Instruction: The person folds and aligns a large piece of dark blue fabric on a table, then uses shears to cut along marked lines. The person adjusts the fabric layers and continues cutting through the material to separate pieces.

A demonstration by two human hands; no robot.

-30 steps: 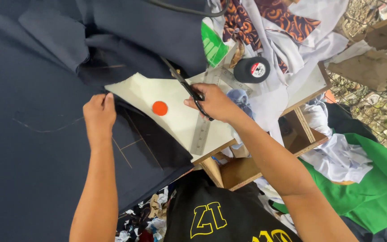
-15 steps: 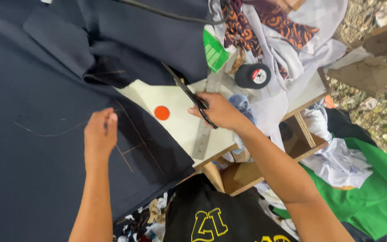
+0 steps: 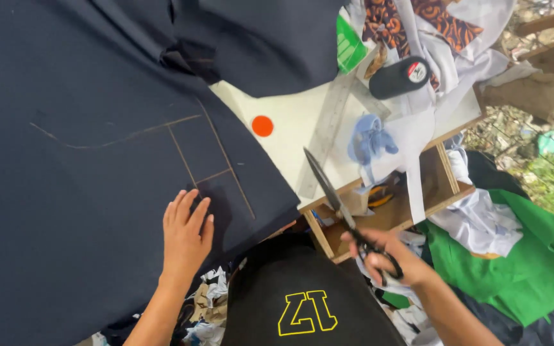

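Observation:
A large dark navy cloth (image 3: pixel 84 160) covers most of the white table (image 3: pixel 290 138), with pale chalk lines drawn on it. My left hand (image 3: pixel 186 232) lies flat on the cloth near its lower edge, just below the chalk lines, fingers slightly apart. My right hand (image 3: pixel 389 256) grips the handles of black scissors (image 3: pixel 331 192), held off the table's near corner. The closed blades point up and left toward the table edge. The scissors do not touch the cloth.
A metal ruler (image 3: pixel 325 138), an orange disc (image 3: pixel 262 125), a light blue cloth scrap (image 3: pixel 368 140) and a black oval object (image 3: pixel 399 77) lie on the table. Patterned and white fabrics are heaped at the back right. Green cloth (image 3: pixel 514 256) lies on the ground beside a wooden shelf (image 3: pixel 418 205).
My right hand has lifted the scissors off the table and drawn them down toward me. My left hand has slid down the cloth. The view has shifted.

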